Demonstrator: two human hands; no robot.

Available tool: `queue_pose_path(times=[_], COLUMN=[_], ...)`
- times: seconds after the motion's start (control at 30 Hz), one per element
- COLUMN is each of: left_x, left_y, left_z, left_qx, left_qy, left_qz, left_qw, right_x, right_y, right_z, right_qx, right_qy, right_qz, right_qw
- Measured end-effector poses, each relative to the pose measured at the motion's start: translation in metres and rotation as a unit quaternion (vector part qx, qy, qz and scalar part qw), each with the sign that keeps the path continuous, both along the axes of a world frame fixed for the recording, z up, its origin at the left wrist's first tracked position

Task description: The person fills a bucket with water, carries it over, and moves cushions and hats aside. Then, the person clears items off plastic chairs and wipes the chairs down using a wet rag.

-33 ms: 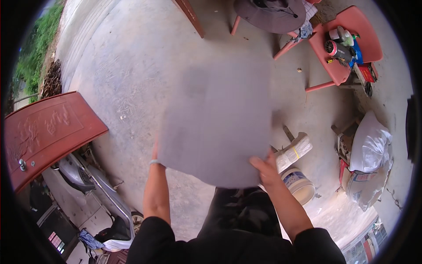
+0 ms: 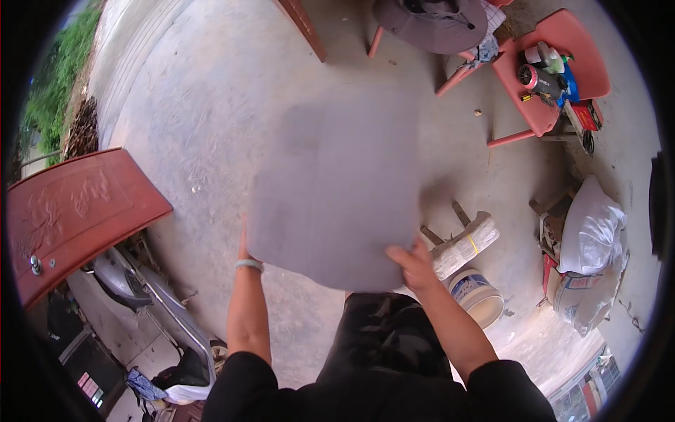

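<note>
A large grey sheet (image 2: 334, 197) of flat material hangs in front of me, blurred by motion, so what it is made of cannot be told. My right hand (image 2: 413, 264) grips its lower right corner, with the thumb lying on the near face and the other fingers mostly hidden. At the lower left edge, my left hand (image 2: 243, 238) holds the sheet from the side. Most of that hand is behind the sheet; a pale bracelet (image 2: 249, 264) circles its wrist.
A bucket (image 2: 478, 299) and a wrapped bundle (image 2: 465, 245) are right of my legs. Farther right sit white sacks (image 2: 593, 228). Pink chairs (image 2: 594, 63) at the back right bear a hat (image 2: 432, 24) and tools. A scooter (image 2: 151, 302) stands left beside a red door (image 2: 91, 211).
The grey sheet and both hands have shifted a little to the left and slightly up. My grip looks the same.
</note>
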State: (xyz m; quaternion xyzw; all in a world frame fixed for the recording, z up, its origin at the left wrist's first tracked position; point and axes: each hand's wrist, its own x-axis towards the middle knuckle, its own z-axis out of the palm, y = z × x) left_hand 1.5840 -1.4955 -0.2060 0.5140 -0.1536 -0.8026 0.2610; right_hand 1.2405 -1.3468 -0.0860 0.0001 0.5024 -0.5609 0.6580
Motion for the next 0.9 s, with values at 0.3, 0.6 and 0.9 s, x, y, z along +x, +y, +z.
queue_pose_path(times=[0.3, 0.6, 0.9], left_x=[-0.060, -0.164, -0.154], left_y=[-0.006, 0.006, -0.056], left_z=[-0.001, 0.031, 0.046], left_qx=[-0.167, -0.236, -0.276], left_qy=[-0.402, -0.626, -0.485], left_qz=[-0.243, -0.379, -0.503], left_qw=[0.867, 0.639, 0.659], right_x=[0.095, 0.011, -0.142], right_y=[-0.028, -0.005, -0.019], right_z=[-0.186, -0.146, -0.100], right_qx=[0.291, 0.238, 0.329], right_qy=[0.299, 0.401, 0.440], right_qz=[0.151, 0.323, 0.266], right_qw=[0.896, 0.824, 0.792])
